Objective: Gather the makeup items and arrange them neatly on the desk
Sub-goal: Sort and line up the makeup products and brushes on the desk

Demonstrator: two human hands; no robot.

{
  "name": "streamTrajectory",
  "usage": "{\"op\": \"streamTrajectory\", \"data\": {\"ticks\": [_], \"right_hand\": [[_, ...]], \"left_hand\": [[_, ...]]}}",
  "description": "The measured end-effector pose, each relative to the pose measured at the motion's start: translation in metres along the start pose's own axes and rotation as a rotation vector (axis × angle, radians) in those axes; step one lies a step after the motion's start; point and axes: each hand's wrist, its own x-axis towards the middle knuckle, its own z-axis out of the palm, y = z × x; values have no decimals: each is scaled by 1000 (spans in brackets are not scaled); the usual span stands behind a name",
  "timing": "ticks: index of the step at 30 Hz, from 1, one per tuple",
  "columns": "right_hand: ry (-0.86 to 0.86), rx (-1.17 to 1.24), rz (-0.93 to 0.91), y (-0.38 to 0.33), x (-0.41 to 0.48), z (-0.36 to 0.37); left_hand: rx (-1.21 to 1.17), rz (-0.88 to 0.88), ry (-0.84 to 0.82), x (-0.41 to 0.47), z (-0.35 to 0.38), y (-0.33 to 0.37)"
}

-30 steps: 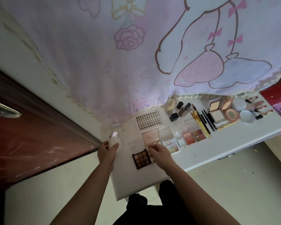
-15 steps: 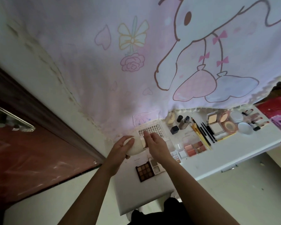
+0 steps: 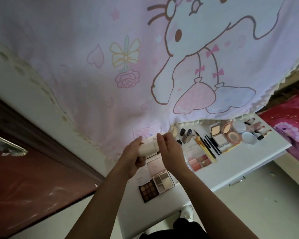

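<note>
judging from the layout, the job looks mostly done; the white worktop (image 3: 231,168) already carries a long row of makeup set side by side; at the near end a dark eyeshadow palette (image 3: 148,191) lies touching a pale quad palette (image 3: 163,181) whose pink lid stands open; further along sit a blush palette (image 3: 199,160), a set of brushes and pencils (image 3: 207,144) lying roughly parallel, two small bottles (image 3: 186,135) upright, a group of square and round compacts (image 3: 219,135), and a cluster of lipsticks (image 3: 259,129) at the far end, just below the hem of a printed cloth (image 3: 162,66) that hangs behind the worktop.

one thing is not yet placed: a cream oval item (image 3: 148,148) is held in the air above the row, over the space behind the quad palette; the left hand (image 3: 133,157) curls its fingers round the item's body; the right hand (image 3: 171,150) meets the item's other end with fairly straight fingers and thumb raised, and i cannot tell whether it pinches a cap there or only touches it; what the item is cannot be made out either.

what seems left is to finish with this item and set it down in a free spot, probably toward the near left where bare worktop shows; the lipsticks look a little less square than the rest and may want straightening; whether more items lie outside the view cannot be told.
</note>
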Motion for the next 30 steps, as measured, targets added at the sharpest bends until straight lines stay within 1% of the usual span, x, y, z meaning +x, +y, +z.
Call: {"op": "streamTrajectory", "data": {"ticks": [2,4,5,6,7,8,10,12,13,14,18,20,21,23,25,26,28,30], "right_hand": [[-6,180,211,3,5,-3],[-32,381,406,8,7,-8],[-34,413,439,10,6,-9],[-23,392,430,12,6,-9],[-1,321,382,12,5,-9],[31,222,306,12,3,-7],[100,83,141,8,0,-4],[124,80,59,3,0,-5],[120,89,65,2,1,-7],[104,115,111,0,3,-10],[30,413,442,8,7,-19],[19,506,502,9,6,-21],[20,493,488,9,6,-21],[39,318,356,8,6,-18],[59,173,185,5,5,-15],[59,161,128,3,4,-14],[33,174,103,1,5,-13],[-21,191,151,3,8,-15]], "left_hand": [[78,168,-48,-4,6,1],[222,338,-123,-6,8,-3],[292,401,-128,-6,8,-6],[344,434,-101,-5,9,-7],[370,439,-49,-4,11,-8],[368,402,26,-3,14,-7],[277,237,153,-1,20,-5],[217,124,171,0,22,-6],[204,123,154,0,22,-6],[179,151,130,-1,22,-6],[117,330,-94,-3,14,-8],[162,415,-158,-2,8,-11],[194,440,-138,-2,8,-11],[240,441,0,-4,13,-7],[244,330,168,-2,17,-5],[229,254,219,-1,18,-4],[185,158,214,1,16,-3],[155,188,95,-2,14,-3]]}}
